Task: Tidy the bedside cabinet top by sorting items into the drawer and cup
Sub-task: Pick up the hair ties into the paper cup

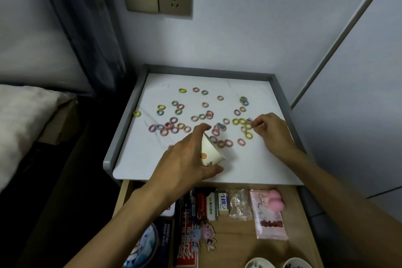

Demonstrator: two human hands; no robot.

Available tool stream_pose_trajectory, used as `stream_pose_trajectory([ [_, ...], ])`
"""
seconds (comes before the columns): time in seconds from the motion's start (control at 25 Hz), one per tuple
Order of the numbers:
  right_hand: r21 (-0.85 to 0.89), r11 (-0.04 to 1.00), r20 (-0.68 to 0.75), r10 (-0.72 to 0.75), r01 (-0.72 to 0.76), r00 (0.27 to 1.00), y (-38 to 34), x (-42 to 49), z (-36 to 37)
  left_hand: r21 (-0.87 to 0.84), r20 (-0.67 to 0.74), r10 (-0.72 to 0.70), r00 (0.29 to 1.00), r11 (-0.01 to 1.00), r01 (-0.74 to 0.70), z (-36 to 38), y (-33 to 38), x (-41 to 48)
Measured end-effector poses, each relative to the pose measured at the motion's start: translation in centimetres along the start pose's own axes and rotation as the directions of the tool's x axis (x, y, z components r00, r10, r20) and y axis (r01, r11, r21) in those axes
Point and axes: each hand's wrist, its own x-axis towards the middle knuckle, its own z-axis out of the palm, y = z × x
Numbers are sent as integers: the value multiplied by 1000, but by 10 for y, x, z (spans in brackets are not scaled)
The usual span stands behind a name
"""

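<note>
The left hand (pixel 187 159) is gripping the paper cup (pixel 210 152) near the front middle of the cabinet top (pixel 250 165), fingers and thumb curled round its wall, and is tipping it so its mouth is facing away toward the scatter of hair ties (pixel 228 142). The right hand (pixel 272 132) is working at the right side of the top, its fingers (pixel 256 121) curled and seemingly pinching one or two ties out of the cluster there. The drawer (pixel 235 237) is standing open below, already holding an eraser (pixel 223 202), a pink sachet (pixel 269 222), pens and charms, so the drawer half of the sorting is looking done. The cup half is looking barely begun: dozens of coloured ties are lying spread across the top, from the back edge to just beside the cup. Whether any are sitting inside the cup I cannot tell, as its inside is hidden. What is remaining is gathering the ties into the cup and closing the drawer
</note>
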Motion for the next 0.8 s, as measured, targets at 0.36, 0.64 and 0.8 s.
stream_pose_trajectory([
  [0.36, -136, 987, 76, -73, 83, 994, -7, -12, -2, 20, 11, 19, 1000, 1000, -19, 3, 2, -3],
  [0.64, -301, 949, 33, -92, 98, 995, -7, -28, 3, 25, 24, 44, 999, 999, -45, 9, 1, -2],
  [0.8, -238, 969, 101, -39, 62, 994, -17, -26, -8, 23, 23, 44, 999, 999, -45, 10, 2, -2],
])
